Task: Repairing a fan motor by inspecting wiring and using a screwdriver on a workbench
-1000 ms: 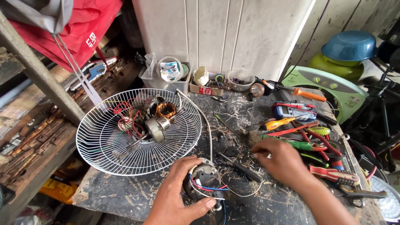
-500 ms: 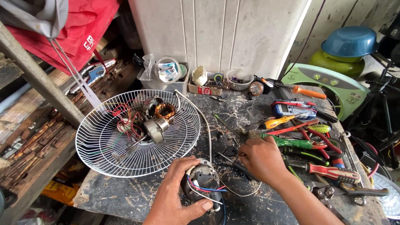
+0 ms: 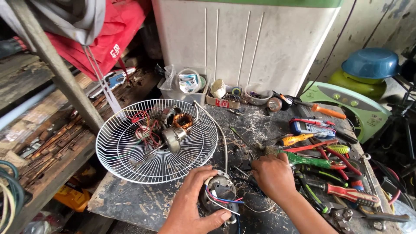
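A small round fan motor (image 3: 222, 190) with red, blue and white wires lies on the worn dark workbench (image 3: 130, 201) near its front edge. My left hand (image 3: 190, 203) is wrapped around the motor's left side and holds it. My right hand (image 3: 272, 174) rests on the bench just right of the motor, fingers curled down over small dark parts; what is under the fingers is hidden. A white wire fan guard (image 3: 156, 141) lies to the left, holding copper windings and loose motor parts (image 3: 173, 130).
Screwdrivers and pliers (image 3: 329, 164) are piled at the right, with a multimeter (image 3: 310, 127) behind them. Small tubs and boxes (image 3: 216, 91) line the back against a white appliance. A green fan base (image 3: 342, 104) stands at the far right, rough wooden shelving at the left.
My right hand has moved left from the tool pile to a spot beside the motor. My left hand has stayed on the motor.
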